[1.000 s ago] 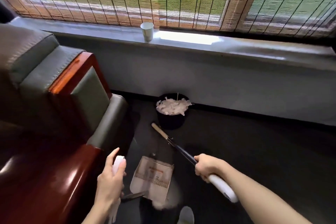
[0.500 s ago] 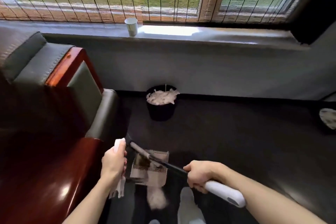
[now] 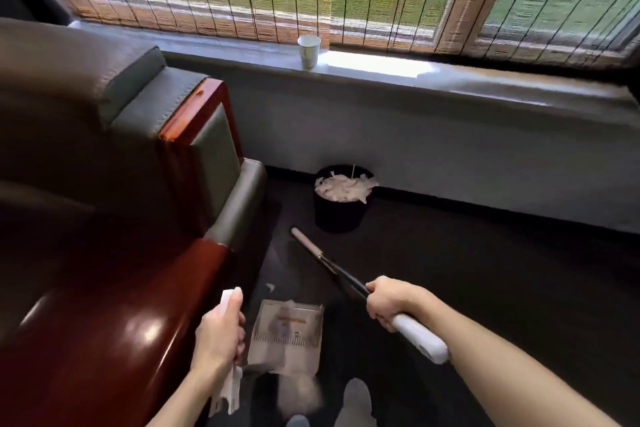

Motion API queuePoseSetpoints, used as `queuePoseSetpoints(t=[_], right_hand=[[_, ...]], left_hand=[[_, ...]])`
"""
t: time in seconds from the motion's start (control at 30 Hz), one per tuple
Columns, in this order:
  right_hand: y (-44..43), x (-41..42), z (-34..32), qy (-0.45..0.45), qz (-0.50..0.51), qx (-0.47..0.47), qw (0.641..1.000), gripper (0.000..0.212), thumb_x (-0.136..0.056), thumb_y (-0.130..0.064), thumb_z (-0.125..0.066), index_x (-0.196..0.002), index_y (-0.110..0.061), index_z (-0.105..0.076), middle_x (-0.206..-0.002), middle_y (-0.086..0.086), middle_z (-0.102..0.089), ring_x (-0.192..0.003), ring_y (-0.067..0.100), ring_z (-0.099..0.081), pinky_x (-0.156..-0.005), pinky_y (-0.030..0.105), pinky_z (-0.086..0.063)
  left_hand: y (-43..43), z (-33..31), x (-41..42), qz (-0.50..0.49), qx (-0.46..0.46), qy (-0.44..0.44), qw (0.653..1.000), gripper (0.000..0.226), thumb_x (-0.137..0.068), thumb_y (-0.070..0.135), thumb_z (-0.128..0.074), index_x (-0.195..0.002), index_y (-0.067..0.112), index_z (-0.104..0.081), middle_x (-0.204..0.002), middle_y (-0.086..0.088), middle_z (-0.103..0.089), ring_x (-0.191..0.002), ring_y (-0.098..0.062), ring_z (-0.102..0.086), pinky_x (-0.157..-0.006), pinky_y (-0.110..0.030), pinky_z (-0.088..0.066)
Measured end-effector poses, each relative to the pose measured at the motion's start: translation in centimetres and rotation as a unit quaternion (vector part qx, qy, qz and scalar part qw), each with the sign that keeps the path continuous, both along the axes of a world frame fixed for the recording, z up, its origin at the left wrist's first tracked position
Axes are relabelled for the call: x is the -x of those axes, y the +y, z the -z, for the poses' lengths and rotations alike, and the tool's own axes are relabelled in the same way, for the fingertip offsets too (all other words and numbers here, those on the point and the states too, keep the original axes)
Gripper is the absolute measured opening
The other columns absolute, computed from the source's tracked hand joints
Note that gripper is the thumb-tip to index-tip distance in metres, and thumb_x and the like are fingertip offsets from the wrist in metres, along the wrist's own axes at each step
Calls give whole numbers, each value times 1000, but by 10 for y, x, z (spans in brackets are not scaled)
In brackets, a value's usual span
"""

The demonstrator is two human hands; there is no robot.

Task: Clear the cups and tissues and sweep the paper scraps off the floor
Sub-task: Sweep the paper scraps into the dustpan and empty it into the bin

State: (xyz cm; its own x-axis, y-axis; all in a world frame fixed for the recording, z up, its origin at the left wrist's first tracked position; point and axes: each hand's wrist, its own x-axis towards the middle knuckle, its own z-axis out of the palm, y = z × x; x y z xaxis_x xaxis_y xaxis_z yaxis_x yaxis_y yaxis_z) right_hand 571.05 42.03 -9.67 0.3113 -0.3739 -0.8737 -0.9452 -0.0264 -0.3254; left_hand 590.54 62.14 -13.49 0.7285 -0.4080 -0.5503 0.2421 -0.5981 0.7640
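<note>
My left hand (image 3: 219,333) grips the white upright handle of a beige dustpan (image 3: 287,336) that rests on the dark floor beside the sofa. My right hand (image 3: 388,302) grips a broom (image 3: 332,263) by its white and black handle; the far pale end points toward the bin. A small paper scrap (image 3: 270,286) lies on the floor just beyond the dustpan. Pale scraps sit on the dustpan. A white paper cup (image 3: 309,50) stands on the window sill. A black waste bin (image 3: 341,199) by the wall is filled with white tissues.
A grey sofa with a glossy red-brown wooden armrest (image 3: 114,322) fills the left side. The grey window sill (image 3: 450,80) runs under slatted blinds. Dark floor (image 3: 485,288) stretches to the right. My shoes (image 3: 356,395) show at the bottom edge.
The broom's far end swung from over the dustpan back out toward the bin. The view shifted right and then back left. Both hands keep their grips.
</note>
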Motion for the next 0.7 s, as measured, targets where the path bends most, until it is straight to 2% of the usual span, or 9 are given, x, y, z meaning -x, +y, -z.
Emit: queuePoseSetpoints(t=[0.13, 0.2, 0.33, 0.4, 0.47, 0.5, 0.57, 0.63, 0.7], right_hand=[[0, -23, 18, 18, -85, 26, 996, 37, -73, 2, -47, -107, 1, -62, -77, 14, -61, -64, 28, -56, -65, 35, -51], [5, -33, 27, 21, -106, 18, 994, 31, -74, 3, -49, -103, -1, -60, -81, 15, -59, -62, 27, -55, -69, 36, -51], [30, -43, 40, 32, -170, -5, 985, 39, -80, 0, -50, -117, 0, -62, -81, 11, -60, -55, 20, -53, -58, 31, -47], [50, -39, 41, 57, -214, -20, 975, 44, -81, -2, -55, -125, -4, -59, -81, 9, -64, -60, 21, -59, -57, 30, -48], [74, -28, 36, 79, -252, -23, 964, 48, -79, -5, -57, -128, -7, -57, -92, 8, -70, -73, 21, -67, -63, 28, -53], [85, -23, 32, 89, -257, -31, 962, 49, -78, -6, -56, -126, -9, -59, -94, 5, -71, -72, 17, -68, -61, 25, -53], [99, -12, 23, 88, -221, -62, 969, 41, -74, -10, -52, -113, -17, -66, -75, -1, -67, -50, 8, -59, -47, 19, -46], [106, 1, 8, 57, -134, -75, 986, 30, -67, -15, -52, -94, -19, -64, -54, -3, -57, -42, 10, -51, -44, 19, -42], [109, 17, -9, 26, -51, -100, 993, 36, -67, -14, -54, -102, -9, -62, -47, 1, -49, -40, 11, -45, -41, 20, -38]], left_hand=[[24, 1, 4, -64, -11, -50, 997, 52, -85, 55, -46, -60, 9, -49, -42, -2, -40, -34, -17, -36, -39, -22, -31], [38, 4, 5, -67, -16, -60, 996, 52, -88, 52, -47, -61, 8, -49, -42, -4, -40, -34, -17, -34, -41, -20, -31], [48, 2, 4, -34, 15, -29, 999, 47, -91, 44, -52, -60, 9, -49, -45, -7, -37, -37, -15, -30, -40, -18, -24], [45, -1, 1, -27, 36, -9, 999, 45, -91, 43, -52, -61, 9, -49, -45, -6, -39, -37, -15, -32, -41, -18, -24], [42, -2, -2, -18, 39, -3, 999, 46, -90, 44, -52, -61, 8, -51, -45, -6, -46, -34, -18, -39, -37, -19, -27], [42, -2, -3, -10, 39, -3, 999, 47, -90, 43, -52, -61, 7, -52, -45, -6, -49, -34, -18, -42, -34, -19, -29], [41, -1, -4, 2, 50, 8, 999, 45, -91, 42, -51, -63, 7, -51, -45, -4, -49, -34, -18, -45, -34, -20, -32], [45, 1, -4, 18, 54, 17, 998, 43, -89, 44, -52, -65, 8, -51, -43, -2, -46, -34, -18, -44, -35, -21, -32], [51, 1, -2, 37, 58, 25, 997, 44, -87, 48, -53, -65, 10, -52, -42, -1, -45, -33, -16, -41, -35, -20, -31]])
